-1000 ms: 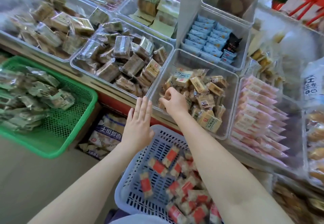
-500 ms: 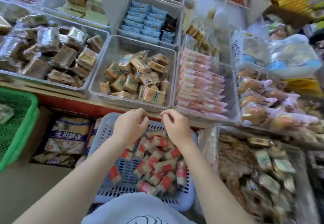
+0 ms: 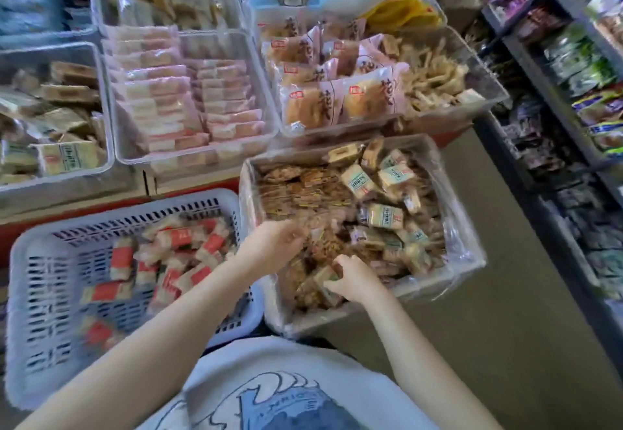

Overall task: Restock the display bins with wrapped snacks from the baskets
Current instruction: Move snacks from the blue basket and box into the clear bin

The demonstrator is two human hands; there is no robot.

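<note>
Both hands have shifted from the blue basket (image 3: 40, 261) to the plastic-lined box (image 3: 468, 261) just right of it. Left hand (image 3: 273, 247) curls over brown packets; right hand (image 3: 354, 278) pinches a wrapped snack (image 3: 325, 278). Beyond the box, the display bins (image 3: 111, 146) look partly filled; plenty remains in basket and box.

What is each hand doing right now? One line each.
Left hand: fingers curled into the snacks in the lined box; whether it grips one cannot be told.
Right hand: grips a wrapped snack.
</note>
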